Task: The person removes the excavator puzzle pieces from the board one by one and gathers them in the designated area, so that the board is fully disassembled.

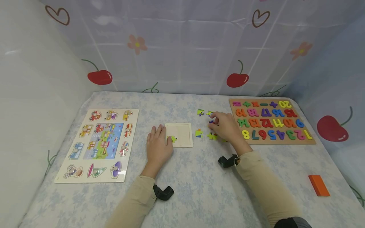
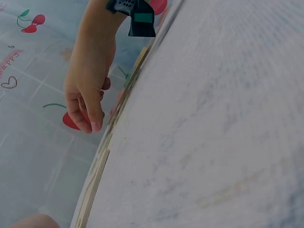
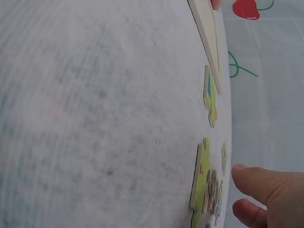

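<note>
My left hand (image 1: 159, 152) lies with straight fingers across the left edge of a small square wooden puzzle tray (image 1: 186, 135). One green jigsaw piece (image 1: 174, 138) shows inside the tray, beside the thumb. To the tray's right, my right hand (image 1: 226, 126) hovers over several loose jigsaw pieces, fingers bent downward. In the right wrist view, a gap parts its thumb (image 3: 249, 180) from a finger, and nothing shows between them. A green and orange piece (image 1: 198, 133) and a green piece (image 1: 200, 112) lie nearby. The hand partly hides other pieces, including a yellow-green one (image 1: 212, 136).
A vehicle peg puzzle board (image 1: 132, 120) lies at the left. On the right is a wooden number board (image 1: 279, 142) with colourful numerals, close to my right forearm. An orange block (image 1: 319, 185) sits near the right table edge. Printed curtains (image 1: 182, 57) stand behind the table.
</note>
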Demonstrator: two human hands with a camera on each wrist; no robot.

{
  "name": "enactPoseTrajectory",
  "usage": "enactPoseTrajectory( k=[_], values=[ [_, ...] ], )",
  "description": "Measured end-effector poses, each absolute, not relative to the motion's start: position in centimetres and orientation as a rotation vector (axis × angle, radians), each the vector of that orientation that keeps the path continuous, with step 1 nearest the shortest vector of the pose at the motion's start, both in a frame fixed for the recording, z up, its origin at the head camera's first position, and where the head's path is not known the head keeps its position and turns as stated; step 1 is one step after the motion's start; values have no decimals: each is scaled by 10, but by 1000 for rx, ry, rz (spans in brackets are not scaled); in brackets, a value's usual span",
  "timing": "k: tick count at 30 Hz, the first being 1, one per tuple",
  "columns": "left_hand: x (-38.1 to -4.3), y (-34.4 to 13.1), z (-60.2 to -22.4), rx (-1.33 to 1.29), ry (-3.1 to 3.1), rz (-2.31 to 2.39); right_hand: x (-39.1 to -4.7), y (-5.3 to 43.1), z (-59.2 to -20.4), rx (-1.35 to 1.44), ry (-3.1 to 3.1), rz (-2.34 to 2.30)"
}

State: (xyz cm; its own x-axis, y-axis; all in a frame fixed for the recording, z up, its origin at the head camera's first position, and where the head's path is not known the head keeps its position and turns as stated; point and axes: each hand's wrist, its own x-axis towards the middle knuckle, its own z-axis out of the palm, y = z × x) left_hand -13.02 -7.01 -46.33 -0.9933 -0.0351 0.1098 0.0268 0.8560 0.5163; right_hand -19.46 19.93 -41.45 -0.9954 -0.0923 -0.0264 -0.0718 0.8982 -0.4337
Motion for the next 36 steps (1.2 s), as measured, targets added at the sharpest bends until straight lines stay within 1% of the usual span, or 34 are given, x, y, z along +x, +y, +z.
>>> enactPoseTrajectory(
  k=[14,28,36],
  values=[
    [-130,-70,-464,4,-2922,-813,-189,180,-411,-339,2980,-848],
    [-129,-71,-464,-14,-2965,-830,-188,175,-416,-327,2943,-877],
    [-129,-70,-467,-49,-3007,-709,-193,162,-419,-376,2879,-923]
  ],
)
